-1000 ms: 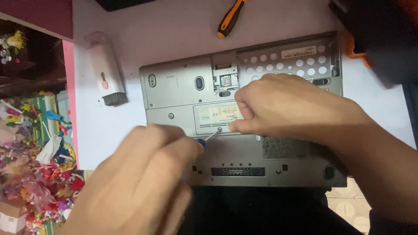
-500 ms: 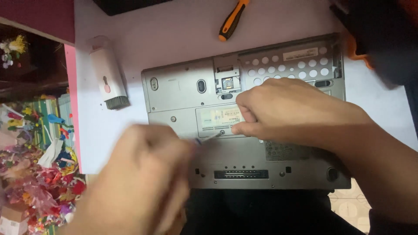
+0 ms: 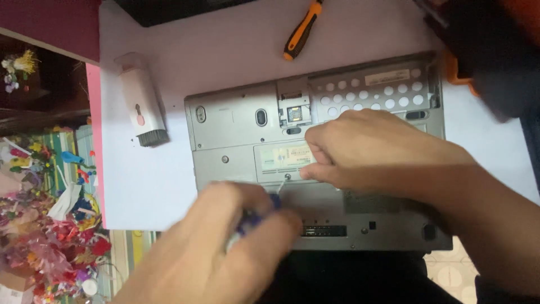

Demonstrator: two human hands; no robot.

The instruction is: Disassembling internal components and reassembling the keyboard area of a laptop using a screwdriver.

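Left hand (image 3: pixel 225 247) grips screwdriver (image 3: pixel 264 211) (fingers curled).

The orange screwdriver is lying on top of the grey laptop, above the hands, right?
Not quite. In the head view the orange screwdriver lies above the hands, but on the white table, beyond the far edge of the grey laptop, not on top of it.

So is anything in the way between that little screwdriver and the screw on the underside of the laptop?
Nothing visible blocks it. The left hand holds the blue-handled screwdriver, and its thin shaft runs straight to the screw at the lower edge of the small cover panel. The right hand rests on the laptop beside the screw, not over it.
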